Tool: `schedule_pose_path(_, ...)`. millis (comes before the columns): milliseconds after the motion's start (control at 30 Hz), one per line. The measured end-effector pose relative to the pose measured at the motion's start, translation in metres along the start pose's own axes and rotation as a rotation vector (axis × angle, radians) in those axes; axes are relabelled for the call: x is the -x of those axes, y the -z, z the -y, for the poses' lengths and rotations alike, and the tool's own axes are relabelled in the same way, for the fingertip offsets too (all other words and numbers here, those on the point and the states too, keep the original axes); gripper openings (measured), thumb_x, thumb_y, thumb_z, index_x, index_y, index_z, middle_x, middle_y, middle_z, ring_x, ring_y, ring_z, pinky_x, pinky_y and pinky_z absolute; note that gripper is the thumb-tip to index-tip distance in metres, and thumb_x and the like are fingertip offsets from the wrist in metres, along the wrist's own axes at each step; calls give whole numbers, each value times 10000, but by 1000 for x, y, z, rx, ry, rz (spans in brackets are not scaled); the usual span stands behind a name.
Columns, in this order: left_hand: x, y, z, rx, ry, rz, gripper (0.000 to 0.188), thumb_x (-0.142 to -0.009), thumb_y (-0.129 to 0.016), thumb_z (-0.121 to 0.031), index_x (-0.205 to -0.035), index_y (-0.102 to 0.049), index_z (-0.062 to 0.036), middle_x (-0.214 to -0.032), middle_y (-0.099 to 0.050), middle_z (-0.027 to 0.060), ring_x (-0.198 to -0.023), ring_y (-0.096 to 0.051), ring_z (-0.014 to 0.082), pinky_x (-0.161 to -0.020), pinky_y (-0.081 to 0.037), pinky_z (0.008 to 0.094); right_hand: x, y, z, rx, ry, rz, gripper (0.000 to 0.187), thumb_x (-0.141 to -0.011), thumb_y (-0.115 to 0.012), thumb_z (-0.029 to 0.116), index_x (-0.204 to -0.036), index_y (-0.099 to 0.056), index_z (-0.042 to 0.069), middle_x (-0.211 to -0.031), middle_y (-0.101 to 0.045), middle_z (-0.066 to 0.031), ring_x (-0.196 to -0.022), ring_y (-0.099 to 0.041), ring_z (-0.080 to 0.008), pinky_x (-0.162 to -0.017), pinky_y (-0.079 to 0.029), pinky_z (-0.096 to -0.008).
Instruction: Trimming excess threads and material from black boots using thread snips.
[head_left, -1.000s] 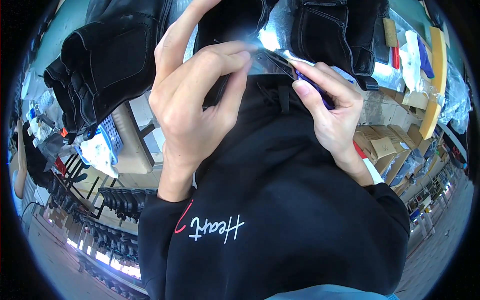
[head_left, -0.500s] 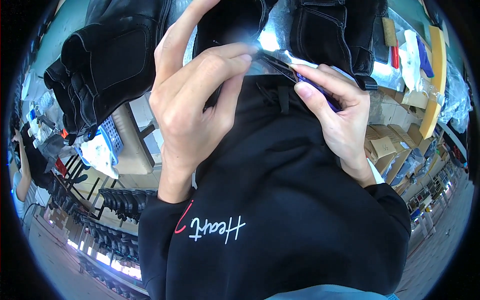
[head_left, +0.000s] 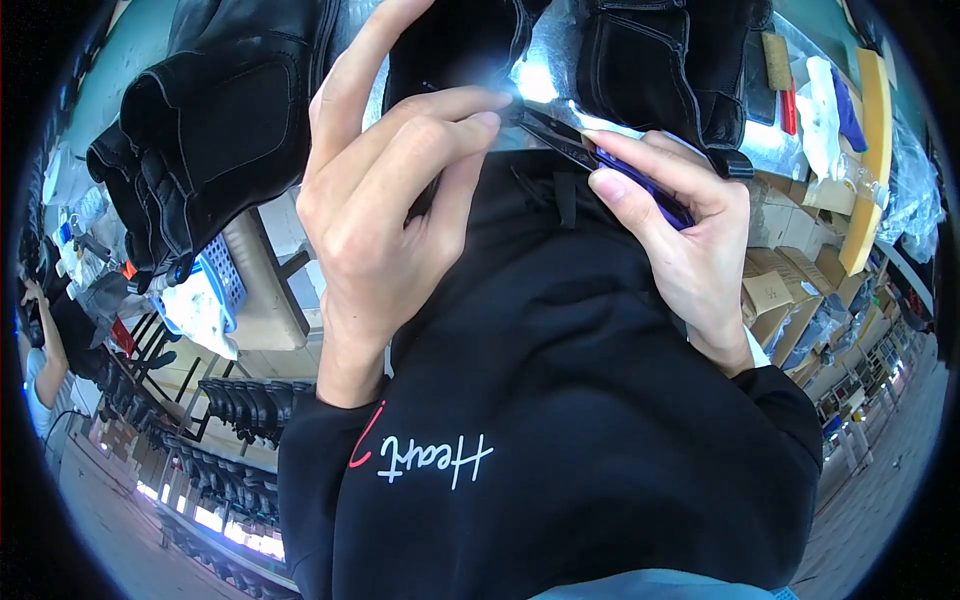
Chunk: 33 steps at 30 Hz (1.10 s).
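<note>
And there were the purple-handled snips (head_left: 645,183), up over the lap between both hands, right hand (head_left: 700,225) pinching the handle! Left hand (head_left: 385,190) had fingertips narrowed by the dark tips; glare hid whether they gripped anything. They looked light, stiff, perhaps slippery; the handle seemed the safest hold

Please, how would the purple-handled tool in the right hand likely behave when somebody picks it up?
The purple-handled tool is probably light: the right hand holds it between thumb and fingers. Its straight, narrow black prongs look stiff lengthwise, but the gap between them suggests they might flex when squeezed.
</note>
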<state>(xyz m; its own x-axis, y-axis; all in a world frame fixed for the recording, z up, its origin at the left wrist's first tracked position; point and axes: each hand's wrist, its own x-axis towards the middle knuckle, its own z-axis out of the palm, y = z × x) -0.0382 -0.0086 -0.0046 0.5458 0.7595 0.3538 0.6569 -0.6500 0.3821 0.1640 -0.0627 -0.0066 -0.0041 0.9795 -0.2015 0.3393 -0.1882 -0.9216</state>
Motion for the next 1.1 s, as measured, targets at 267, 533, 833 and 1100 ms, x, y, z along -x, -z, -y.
schedule_pose_path(267,-1,1,-1,0,-1,9,109,-753,-727,27,-794,-697,-69,-925,-753,91,-1309,-499,354,-1091,-335,535,0,1,0,16,55,-10,252,-819,-766,75,-1057,-729,3,-869,-698,-101,-801,-623,-126,-732,-469,-238)
schedule_pose_path(533,-2,2,-1,-8,-6,12,101,-751,-727,23,-775,-696,-71,-903,-754,88,-1315,-491,357,-1099,-328,526,1,3,8,25,-26,8,254,-828,-725,53,-1076,-724,-6,-862,-675,-77,-793,-588,-115,-745,-440,-219)
schedule_pose_path(833,-2,1,-2,-23,-5,14,102,-757,-730,20,-770,-692,-74,-895,-754,80,-1307,-498,357,-1110,-327,512,1,2,7,15,5,-3,239,-822,-728,44,-1055,-730,-11,-834,-671,-81,-767,-586,-112,-714,-440,-217)
schedule_pose_path(1100,-3,0,-3,-18,-11,4,107,-754,-732,21,-761,-688,-75,-883,-753,82,-1289,-512,366,-1130,-312,508,2,2,7,21,39,-24,214,-831,-735,29,-1036,-722,-32,-775,-671,-81,-665,-590,-92,-578,-420,-204)
